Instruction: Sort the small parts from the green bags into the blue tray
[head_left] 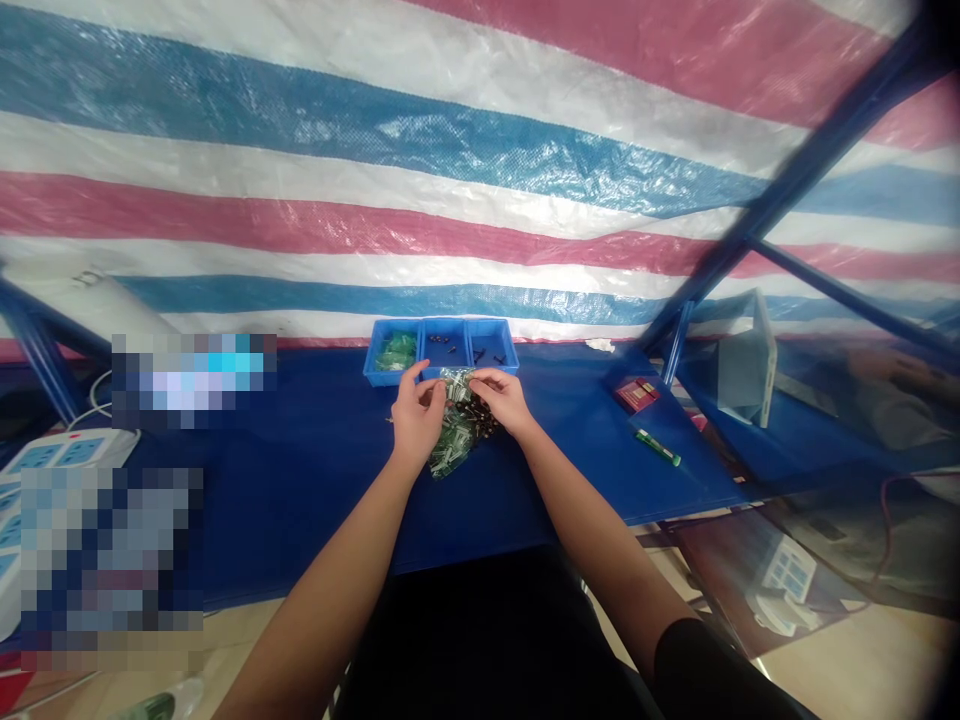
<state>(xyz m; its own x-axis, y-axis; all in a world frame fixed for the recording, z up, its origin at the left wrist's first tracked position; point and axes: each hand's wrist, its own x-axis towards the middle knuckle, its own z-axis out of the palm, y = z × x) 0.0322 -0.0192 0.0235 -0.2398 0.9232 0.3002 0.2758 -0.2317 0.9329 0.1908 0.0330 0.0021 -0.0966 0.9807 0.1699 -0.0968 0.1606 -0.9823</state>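
Observation:
A clear plastic bag point(457, 432) with small green and dark parts rests on the blue table point(315, 470). Both my hands pinch it near its top. My left hand point(417, 412) grips the bag's left edge with closed fingers. My right hand point(504, 398) holds the right edge, fingers curled. Just beyond the hands stands a blue three-compartment tray point(442, 350); its left bin holds green parts point(396, 350), the other two hold a few small dark pieces.
A green lighter point(658, 446) and a red pack point(636, 394) lie to the right. A tablet point(750, 362) leans at the far right. White power strips point(67, 450) sit at the left. A striped tarp point(450, 170) hangs behind, crossed by blue frame bars point(787, 180).

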